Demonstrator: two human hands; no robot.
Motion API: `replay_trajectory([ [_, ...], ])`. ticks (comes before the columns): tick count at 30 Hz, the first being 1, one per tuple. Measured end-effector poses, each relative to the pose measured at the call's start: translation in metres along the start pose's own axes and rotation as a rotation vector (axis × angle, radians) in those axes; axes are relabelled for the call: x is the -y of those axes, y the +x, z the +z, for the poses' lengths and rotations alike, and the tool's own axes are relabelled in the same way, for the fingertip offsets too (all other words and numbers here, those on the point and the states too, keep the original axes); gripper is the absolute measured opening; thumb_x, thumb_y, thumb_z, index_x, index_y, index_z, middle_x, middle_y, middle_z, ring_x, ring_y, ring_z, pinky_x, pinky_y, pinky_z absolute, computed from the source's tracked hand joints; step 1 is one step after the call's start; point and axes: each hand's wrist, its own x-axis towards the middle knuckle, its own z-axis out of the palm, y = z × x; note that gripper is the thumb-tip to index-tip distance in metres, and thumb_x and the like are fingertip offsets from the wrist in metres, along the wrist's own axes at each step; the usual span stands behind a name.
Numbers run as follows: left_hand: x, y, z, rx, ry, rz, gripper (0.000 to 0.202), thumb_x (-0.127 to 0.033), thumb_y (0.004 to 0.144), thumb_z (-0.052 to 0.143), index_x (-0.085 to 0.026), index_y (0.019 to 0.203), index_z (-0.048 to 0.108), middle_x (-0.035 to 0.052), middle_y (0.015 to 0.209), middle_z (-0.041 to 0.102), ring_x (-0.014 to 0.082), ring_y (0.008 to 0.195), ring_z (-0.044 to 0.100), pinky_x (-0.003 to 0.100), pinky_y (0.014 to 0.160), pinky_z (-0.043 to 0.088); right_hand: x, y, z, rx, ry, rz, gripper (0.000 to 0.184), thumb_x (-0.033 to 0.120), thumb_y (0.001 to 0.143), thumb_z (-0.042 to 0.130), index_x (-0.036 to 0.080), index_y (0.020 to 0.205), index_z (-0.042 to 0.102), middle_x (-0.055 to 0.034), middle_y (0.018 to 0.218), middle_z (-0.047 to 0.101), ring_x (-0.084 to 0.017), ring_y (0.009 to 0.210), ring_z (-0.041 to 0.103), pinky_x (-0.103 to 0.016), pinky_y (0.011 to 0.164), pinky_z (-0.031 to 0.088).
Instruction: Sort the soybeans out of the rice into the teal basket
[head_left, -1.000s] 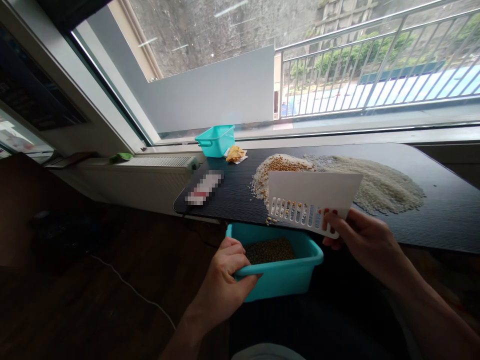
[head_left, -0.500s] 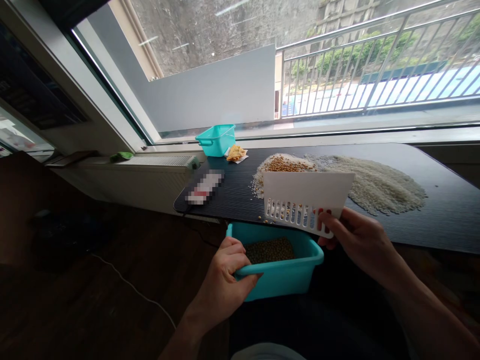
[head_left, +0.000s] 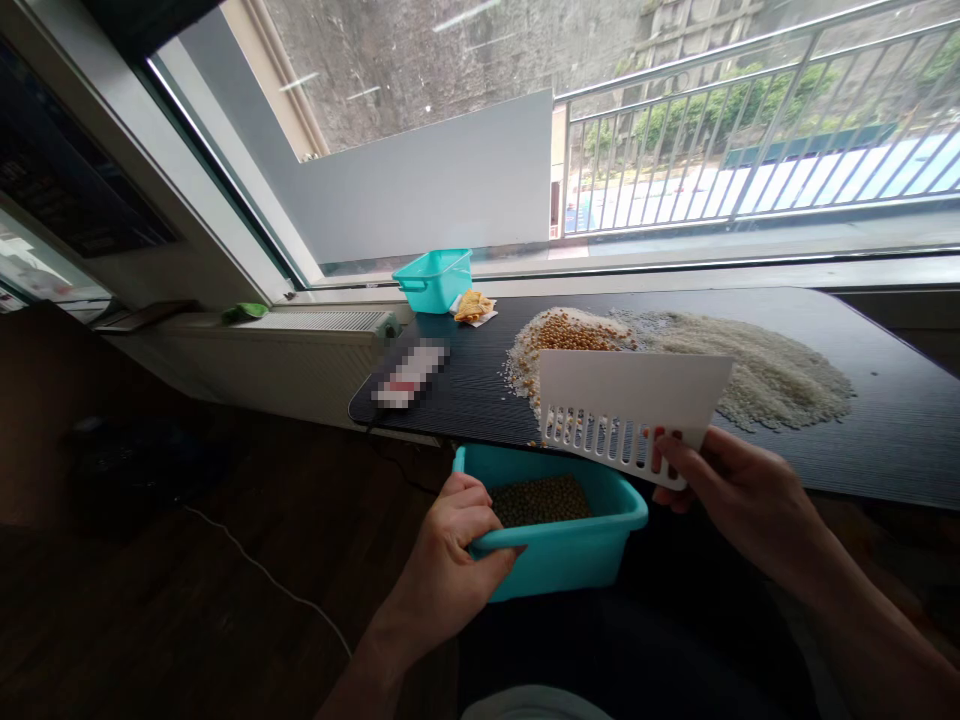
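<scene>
My left hand point(head_left: 454, 560) grips the near left rim of a teal plastic tub point(head_left: 592, 555) partly filled with dark beans point(head_left: 538, 500), held just below the front edge of the black table point(head_left: 885, 420). My right hand point(head_left: 739, 500) pinches the lower right corner of a white slotted scraper card point(head_left: 630, 405), standing on the table edge above the tub. A few yellow beans lie at the card's slots. Behind it is a pile of yellow beans point(head_left: 574, 330) mixed into white rice point(head_left: 757, 370).
A second, smaller teal tub point(head_left: 435, 280) and a yellow wrapper point(head_left: 472, 305) sit at the table's back left corner. A blurred flat object point(head_left: 409, 372) lies at the left end. A white radiator point(head_left: 300, 350) runs under the window; a white cable point(head_left: 255, 575) crosses the dark floor.
The scraper card slid left along the table edge, then back right and slightly toward me. My left hand and the tub stayed still.
</scene>
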Motion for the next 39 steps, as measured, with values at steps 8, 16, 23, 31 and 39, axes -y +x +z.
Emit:
replay_trajectory([
  [8, 0.0005, -0.0001, 0.0005, -0.011, -0.009, 0.006, 0.032, -0.009, 0.08, 0.065, -0.02, 0.055, 0.048, 0.0001, 0.063, 0.053, 0.02, 0.08, 0.055, 0.033, 0.071, 0.049, 0.0035, 0.0048, 0.0047, 0.004, -0.002, -0.042, 0.056, 0.077, 0.06, 0.073, 0.022, 0.063, 0.065, 0.0, 0.049, 0.064, -0.012, 0.035, 0.056, -0.024, 0.035, 0.05],
  [16, 0.0007, -0.0001, 0.0009, -0.006, -0.017, 0.008, 0.033, -0.009, 0.081, 0.065, -0.02, 0.055, 0.046, -0.0004, 0.063, 0.052, 0.0194, 0.08, 0.055, 0.033, 0.071, 0.048, -0.0013, 0.0046, 0.0043, 0.039, -0.003, -0.032, 0.058, 0.078, 0.061, 0.072, 0.02, 0.066, 0.067, -0.0013, 0.049, 0.064, -0.013, 0.039, 0.058, -0.024, 0.036, 0.05],
  [23, 0.0006, -0.0006, 0.001, -0.009, -0.026, 0.005, 0.033, -0.008, 0.08, 0.065, -0.02, 0.056, 0.046, -0.0006, 0.062, 0.051, 0.0196, 0.081, 0.055, 0.033, 0.072, 0.048, -0.0007, 0.0055, 0.0057, 0.023, -0.023, -0.032, 0.059, 0.078, 0.06, 0.072, 0.02, 0.067, 0.067, -0.0014, 0.052, 0.065, -0.013, 0.037, 0.056, -0.025, 0.035, 0.05],
  [31, -0.0002, -0.0001, 0.0002, 0.0, -0.013, 0.0, 0.033, -0.009, 0.081, 0.064, -0.02, 0.056, 0.047, -0.0006, 0.062, 0.051, 0.0196, 0.079, 0.055, 0.033, 0.07, 0.048, -0.004, 0.0013, -0.0024, 0.03, -0.05, -0.03, 0.054, 0.075, 0.065, 0.071, 0.021, 0.067, 0.067, -0.0008, 0.047, 0.064, -0.013, 0.039, 0.058, -0.023, 0.037, 0.051],
  [39, -0.0004, 0.0003, -0.0001, 0.0, -0.004, 0.0, 0.033, -0.009, 0.081, 0.065, -0.02, 0.055, 0.048, -0.0002, 0.063, 0.053, 0.0199, 0.08, 0.056, 0.034, 0.07, 0.049, 0.0013, 0.003, 0.0025, 0.001, -0.007, -0.014, 0.057, 0.077, 0.059, 0.073, 0.021, 0.066, 0.067, -0.0003, 0.049, 0.064, -0.012, 0.037, 0.057, -0.023, 0.036, 0.05],
])
